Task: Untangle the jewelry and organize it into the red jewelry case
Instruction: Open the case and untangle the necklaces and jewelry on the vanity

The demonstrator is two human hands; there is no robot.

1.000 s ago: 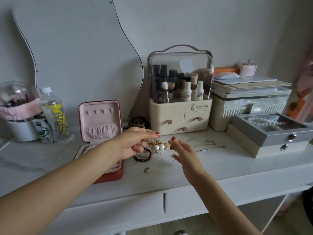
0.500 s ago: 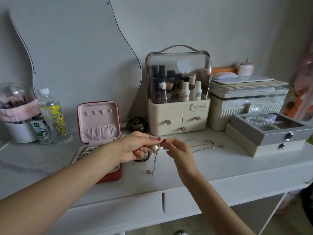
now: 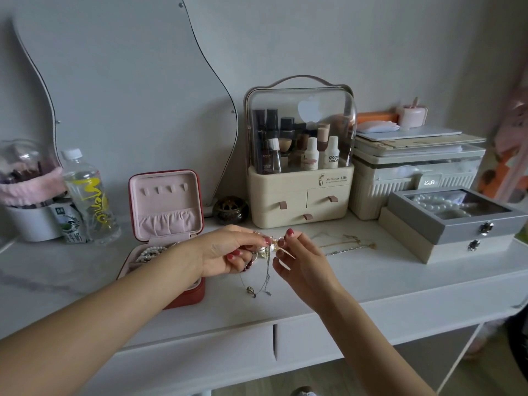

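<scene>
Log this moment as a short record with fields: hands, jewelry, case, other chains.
left hand: pinches the tangled jewelry
right hand: pinches the same tangle from the other side
tangle: held above the table; pearls, a dark bead bracelet and thin chains hanging down
red case: open, lid upright, pearls in the base
loose chains: lying on the table, right of the hands

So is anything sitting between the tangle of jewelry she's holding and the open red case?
Nothing visible does. Both hands, left and right, pinch the jewelry tangle just right of the red case. The case's lid stands open, and only the left forearm crosses above its tray, which already holds a pearl strand.
</scene>
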